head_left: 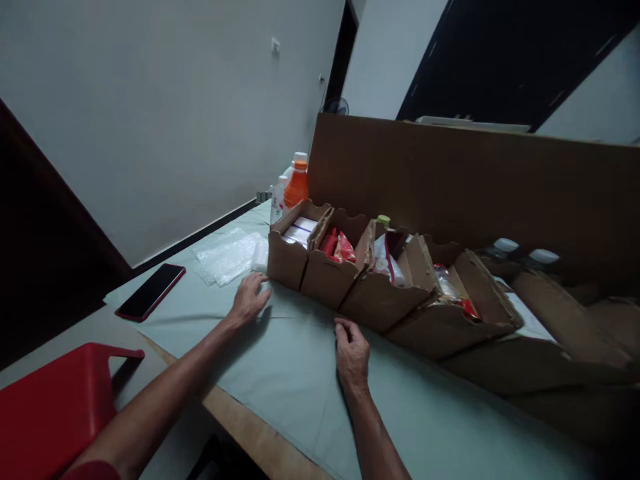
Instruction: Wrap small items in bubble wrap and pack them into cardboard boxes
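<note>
My left hand (250, 299) is just in front of the leftmost cardboard bin (286, 262), near a small clear plastic packet (260, 255). Its fingers are apart and it holds nothing. My right hand (353, 350) rests on the pale green tabletop (295, 373) before the bins, fingers loosely curved, with nothing visible in it. White boxes (301, 231) stand in the leftmost bin. Red packets (342, 245) fill the second bin (327, 278). A white packet (387, 260) leans in the third, and shiny red and clear packets (449, 283) lie in the fourth.
Bubble wrap (226, 257) and a phone (151, 291) lie on the left. An orange bottle (297, 185) stands behind the bins, beside other bottles. A tall cardboard panel (450, 173) rises at the back. A red plastic stool (60, 407) stands by the table's left edge.
</note>
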Demonstrator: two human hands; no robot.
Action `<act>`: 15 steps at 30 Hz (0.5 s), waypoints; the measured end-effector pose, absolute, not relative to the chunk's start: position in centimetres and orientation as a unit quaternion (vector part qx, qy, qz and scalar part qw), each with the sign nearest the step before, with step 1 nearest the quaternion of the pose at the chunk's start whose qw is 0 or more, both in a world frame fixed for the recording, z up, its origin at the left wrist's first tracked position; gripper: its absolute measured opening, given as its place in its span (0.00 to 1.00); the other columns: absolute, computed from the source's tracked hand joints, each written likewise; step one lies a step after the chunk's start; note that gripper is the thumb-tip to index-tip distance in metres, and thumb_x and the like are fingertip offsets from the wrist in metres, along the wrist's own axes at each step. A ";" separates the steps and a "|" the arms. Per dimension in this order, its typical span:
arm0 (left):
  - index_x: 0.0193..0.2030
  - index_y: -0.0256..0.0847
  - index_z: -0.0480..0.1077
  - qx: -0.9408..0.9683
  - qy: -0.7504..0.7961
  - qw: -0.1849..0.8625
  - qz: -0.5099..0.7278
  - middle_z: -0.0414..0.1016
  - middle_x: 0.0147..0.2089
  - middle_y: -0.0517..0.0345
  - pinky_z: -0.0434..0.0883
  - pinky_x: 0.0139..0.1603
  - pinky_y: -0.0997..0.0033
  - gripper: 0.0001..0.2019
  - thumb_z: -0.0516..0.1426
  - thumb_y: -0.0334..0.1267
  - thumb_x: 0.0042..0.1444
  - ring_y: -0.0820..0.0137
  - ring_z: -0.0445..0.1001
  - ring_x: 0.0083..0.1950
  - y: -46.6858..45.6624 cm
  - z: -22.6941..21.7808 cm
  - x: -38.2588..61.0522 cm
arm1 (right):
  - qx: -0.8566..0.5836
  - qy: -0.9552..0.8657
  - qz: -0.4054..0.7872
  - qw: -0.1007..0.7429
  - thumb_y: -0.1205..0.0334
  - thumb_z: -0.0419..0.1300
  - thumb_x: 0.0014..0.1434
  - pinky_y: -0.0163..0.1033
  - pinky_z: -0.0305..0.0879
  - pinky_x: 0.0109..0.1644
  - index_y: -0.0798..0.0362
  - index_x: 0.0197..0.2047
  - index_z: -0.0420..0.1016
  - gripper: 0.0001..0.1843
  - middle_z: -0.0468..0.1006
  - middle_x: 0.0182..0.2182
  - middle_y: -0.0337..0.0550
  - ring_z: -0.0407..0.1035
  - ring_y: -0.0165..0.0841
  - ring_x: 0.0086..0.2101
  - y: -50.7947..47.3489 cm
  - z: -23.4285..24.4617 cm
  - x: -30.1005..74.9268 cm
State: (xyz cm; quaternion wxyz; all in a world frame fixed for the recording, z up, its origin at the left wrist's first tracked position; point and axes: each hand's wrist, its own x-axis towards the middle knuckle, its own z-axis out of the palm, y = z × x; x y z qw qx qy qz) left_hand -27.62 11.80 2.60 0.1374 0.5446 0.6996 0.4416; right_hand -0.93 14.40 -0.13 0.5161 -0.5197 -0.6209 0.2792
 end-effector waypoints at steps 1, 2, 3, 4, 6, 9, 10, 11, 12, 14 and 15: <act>0.47 0.41 0.77 0.540 0.708 0.125 0.438 0.75 0.58 0.46 0.57 0.70 0.44 0.16 0.56 0.33 0.52 0.52 0.65 0.66 11.9 2.4 -28.5 | -0.518 -0.629 0.270 0.514 0.49 0.55 0.57 0.45 0.69 0.46 0.54 0.36 0.79 0.19 0.83 0.35 0.50 0.76 0.41 0.38 14.4 -0.1 -1.0; 0.45 0.41 0.77 0.539 0.713 0.115 0.433 0.75 0.58 0.46 0.57 0.70 0.44 0.14 0.56 0.32 0.52 0.51 0.65 0.66 12.0 2.1 -29.0 | -0.514 -0.638 0.260 0.511 0.49 0.54 0.57 0.45 0.70 0.45 0.54 0.36 0.79 0.19 0.83 0.35 0.50 0.76 0.41 0.37 14.3 -0.1 -1.0; 0.43 0.41 0.77 0.539 0.716 0.108 0.430 0.75 0.57 0.46 0.57 0.70 0.44 0.13 0.56 0.32 0.51 0.51 0.65 0.65 12.1 1.7 -29.1 | -0.509 -0.649 0.250 0.508 0.50 0.54 0.58 0.45 0.70 0.45 0.54 0.35 0.79 0.19 0.83 0.34 0.50 0.76 0.41 0.37 14.2 0.0 -1.2; 0.41 0.42 0.77 0.542 0.717 0.103 0.427 0.76 0.56 0.46 0.57 0.69 0.45 0.12 0.57 0.31 0.50 0.51 0.66 0.65 12.1 1.3 -29.1 | -0.502 -0.661 0.239 0.504 0.50 0.54 0.58 0.45 0.70 0.44 0.54 0.35 0.79 0.18 0.83 0.34 0.50 0.76 0.41 0.36 14.0 0.3 -1.4; 0.39 0.42 0.77 0.547 0.715 0.098 0.425 0.76 0.56 0.48 0.58 0.69 0.47 0.10 0.58 0.32 0.50 0.52 0.66 0.64 12.1 0.7 -28.7 | -0.481 -0.691 0.223 0.492 0.53 0.53 0.60 0.45 0.70 0.43 0.53 0.35 0.79 0.16 0.83 0.34 0.49 0.76 0.40 0.36 13.5 1.4 -2.3; 0.38 0.43 0.77 0.542 0.712 0.098 0.436 0.76 0.55 0.49 0.59 0.68 0.51 0.09 0.59 0.31 0.49 0.54 0.67 0.63 12.2 0.3 -28.2 | -0.419 -0.752 0.190 0.472 0.56 0.55 0.61 0.46 0.68 0.50 0.49 0.37 0.79 0.12 0.83 0.39 0.46 0.75 0.40 0.43 12.9 5.4 -4.9; 0.38 0.42 0.77 0.537 0.711 0.099 0.443 0.76 0.55 0.48 0.60 0.67 0.52 0.09 0.59 0.31 0.49 0.55 0.68 0.62 12.3 0.2 -28.1 | -0.392 -0.778 0.162 0.464 0.58 0.56 0.62 0.46 0.65 0.54 0.48 0.38 0.79 0.10 0.83 0.43 0.45 0.74 0.40 0.47 12.9 7.4 -6.1; 0.38 0.42 0.78 0.530 0.710 0.101 0.453 0.76 0.54 0.48 0.60 0.66 0.52 0.10 0.59 0.31 0.49 0.55 0.69 0.61 12.4 0.1 -28.2 | -0.358 -0.812 0.097 0.451 0.60 0.56 0.63 0.48 0.62 0.58 0.48 0.42 0.79 0.11 0.82 0.46 0.46 0.72 0.40 0.51 13.1 9.6 -7.5; 0.38 0.41 0.78 0.521 0.709 0.104 0.464 0.77 0.53 0.47 0.61 0.66 0.52 0.10 0.58 0.30 0.49 0.55 0.70 0.60 12.5 0.1 -28.3 | -0.327 -0.841 0.016 0.432 0.62 0.55 0.64 0.49 0.59 0.60 0.49 0.46 0.78 0.12 0.81 0.49 0.47 0.70 0.41 0.54 13.6 11.8 -8.9; 0.39 0.40 0.78 0.496 0.706 0.112 0.492 0.78 0.51 0.46 0.63 0.64 0.52 0.11 0.57 0.29 0.49 0.55 0.72 0.57 12.7 0.1 -28.5 | -0.309 -0.873 -0.114 0.359 0.64 0.57 0.63 0.51 0.53 0.64 0.54 0.56 0.73 0.19 0.76 0.57 0.53 0.61 0.45 0.62 14.9 16.0 -11.6; 0.39 0.40 0.78 0.481 0.704 0.117 0.509 0.78 0.51 0.46 0.64 0.64 0.52 0.12 0.57 0.28 0.49 0.55 0.73 0.56 12.8 0.2 -28.7 | -0.321 -0.884 -0.156 0.302 0.63 0.58 0.61 0.52 0.50 0.64 0.58 0.59 0.71 0.23 0.74 0.58 0.56 0.57 0.48 0.64 15.8 17.6 -12.9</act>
